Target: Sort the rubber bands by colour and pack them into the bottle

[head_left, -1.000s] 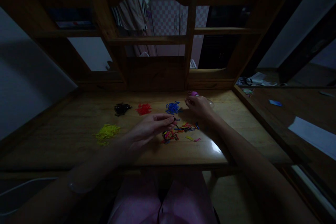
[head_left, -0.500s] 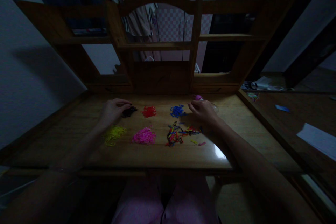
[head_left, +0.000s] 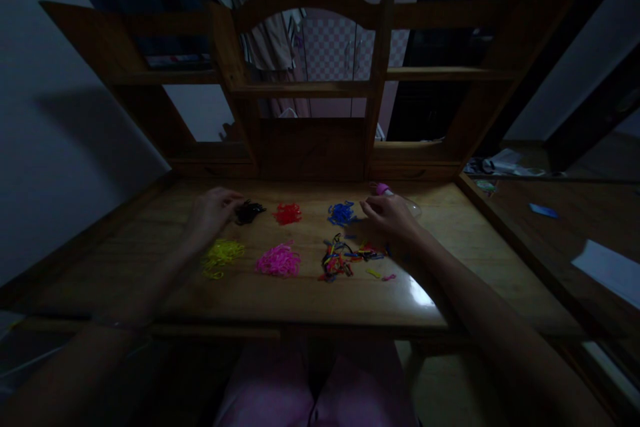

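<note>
Black pile (head_left: 250, 212) is set just beside the fingertips of the left hand (head_left: 213, 213), and blue pile (head_left: 341, 213) just left of those of the right hand (head_left: 390, 215).

The left hand's thumb and forefinger are drawn close together, and the right hand's fingers are curled inward; whether anything is pinched by either cannot be told. To the right of the left fingertips, past the black pile, the red pile (head_left: 288, 213) is seen; nearer the body than them, the yellow pile (head_left: 223, 253) is spread, with the pink pile (head_left: 278, 260) to its right. The mixed pile (head_left: 338, 260) is scattered nearer the body than the right fingertips. Behind the right hand, the bottle (head_left: 413, 207) is partly hidden.
</note>
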Action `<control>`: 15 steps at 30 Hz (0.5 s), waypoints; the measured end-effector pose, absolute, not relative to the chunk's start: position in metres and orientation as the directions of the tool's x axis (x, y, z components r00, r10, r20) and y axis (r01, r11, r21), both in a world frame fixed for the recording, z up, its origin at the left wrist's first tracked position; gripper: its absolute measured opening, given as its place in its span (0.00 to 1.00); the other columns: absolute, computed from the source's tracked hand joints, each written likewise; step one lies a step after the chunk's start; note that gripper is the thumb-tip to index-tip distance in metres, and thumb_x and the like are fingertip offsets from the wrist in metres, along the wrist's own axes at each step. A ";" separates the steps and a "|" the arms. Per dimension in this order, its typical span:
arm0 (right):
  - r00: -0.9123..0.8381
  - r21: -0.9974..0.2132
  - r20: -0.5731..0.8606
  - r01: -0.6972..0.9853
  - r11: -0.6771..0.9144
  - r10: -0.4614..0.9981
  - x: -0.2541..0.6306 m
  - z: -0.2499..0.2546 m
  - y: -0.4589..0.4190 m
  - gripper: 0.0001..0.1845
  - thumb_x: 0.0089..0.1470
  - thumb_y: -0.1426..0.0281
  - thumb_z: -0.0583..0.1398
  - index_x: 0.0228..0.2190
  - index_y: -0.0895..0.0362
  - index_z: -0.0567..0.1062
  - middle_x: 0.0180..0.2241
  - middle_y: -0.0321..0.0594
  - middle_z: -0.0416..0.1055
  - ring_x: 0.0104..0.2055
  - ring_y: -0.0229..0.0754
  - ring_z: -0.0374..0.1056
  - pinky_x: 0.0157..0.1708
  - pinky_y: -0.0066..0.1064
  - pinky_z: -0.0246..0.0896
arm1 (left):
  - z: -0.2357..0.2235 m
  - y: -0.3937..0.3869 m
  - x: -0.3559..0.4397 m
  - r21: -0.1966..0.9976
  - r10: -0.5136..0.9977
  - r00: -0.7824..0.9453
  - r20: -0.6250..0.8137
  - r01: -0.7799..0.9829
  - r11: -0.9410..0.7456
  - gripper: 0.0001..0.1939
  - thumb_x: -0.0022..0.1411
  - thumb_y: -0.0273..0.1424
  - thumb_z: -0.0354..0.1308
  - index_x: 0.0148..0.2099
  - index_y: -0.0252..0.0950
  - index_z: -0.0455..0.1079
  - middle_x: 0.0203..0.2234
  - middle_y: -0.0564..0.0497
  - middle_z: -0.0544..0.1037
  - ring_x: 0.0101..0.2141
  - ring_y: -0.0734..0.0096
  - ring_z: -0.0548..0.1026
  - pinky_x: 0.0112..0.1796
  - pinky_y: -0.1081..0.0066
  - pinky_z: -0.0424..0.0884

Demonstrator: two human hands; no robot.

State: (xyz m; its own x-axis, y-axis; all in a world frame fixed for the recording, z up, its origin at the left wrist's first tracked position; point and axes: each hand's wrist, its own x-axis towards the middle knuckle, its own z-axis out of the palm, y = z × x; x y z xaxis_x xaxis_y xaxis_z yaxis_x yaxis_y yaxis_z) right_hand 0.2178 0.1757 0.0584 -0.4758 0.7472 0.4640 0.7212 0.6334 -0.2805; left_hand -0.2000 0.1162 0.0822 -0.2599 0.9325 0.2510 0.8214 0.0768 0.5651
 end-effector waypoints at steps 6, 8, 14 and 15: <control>-0.542 -0.411 0.380 0.628 0.661 0.750 0.214 0.056 0.179 0.09 0.60 0.68 0.58 0.33 0.56 0.79 0.28 0.39 0.75 0.27 0.39 0.67 0.28 0.28 0.54 | 0.097 0.048 -0.113 0.150 0.867 0.227 0.444 0.935 -0.322 0.09 0.70 0.34 0.49 0.42 0.36 0.68 0.38 0.47 0.74 0.40 0.61 0.72 0.44 0.61 0.68; -0.627 -0.483 0.333 0.528 0.699 0.704 0.208 0.059 0.172 0.08 0.59 0.70 0.59 0.37 0.55 0.79 0.33 0.40 0.77 0.32 0.39 0.70 0.31 0.28 0.58 | 0.088 0.018 -0.076 0.128 0.809 0.428 0.403 0.849 -0.512 0.10 0.70 0.33 0.48 0.41 0.37 0.69 0.36 0.47 0.75 0.39 0.60 0.73 0.44 0.60 0.69; -0.761 -0.490 0.372 0.327 0.809 0.532 0.185 0.062 0.147 0.11 0.60 0.72 0.60 0.43 0.55 0.78 0.44 0.44 0.75 0.47 0.43 0.69 0.48 0.34 0.62 | 0.046 -0.024 -0.008 0.397 0.854 0.384 0.351 0.765 -0.507 0.14 0.70 0.26 0.46 0.52 0.41 0.68 0.44 0.47 0.75 0.44 0.64 0.74 0.46 0.64 0.72; -0.776 -0.469 0.374 0.313 0.825 0.507 0.182 0.060 0.146 0.12 0.60 0.74 0.59 0.44 0.55 0.78 0.44 0.44 0.75 0.47 0.43 0.68 0.49 0.34 0.62 | 0.040 -0.024 -0.004 0.445 0.880 0.312 0.357 0.772 -0.454 0.14 0.70 0.25 0.46 0.53 0.41 0.67 0.46 0.48 0.74 0.45 0.65 0.74 0.48 0.64 0.72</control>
State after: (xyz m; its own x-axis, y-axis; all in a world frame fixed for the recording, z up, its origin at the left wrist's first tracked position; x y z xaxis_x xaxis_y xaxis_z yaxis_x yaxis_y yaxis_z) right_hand 0.1820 0.1456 0.0600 -0.7763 0.5075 0.3740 0.3134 0.8255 -0.4694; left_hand -0.0041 -0.0241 0.0400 0.3117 0.8805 0.3572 0.7721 -0.4538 0.4449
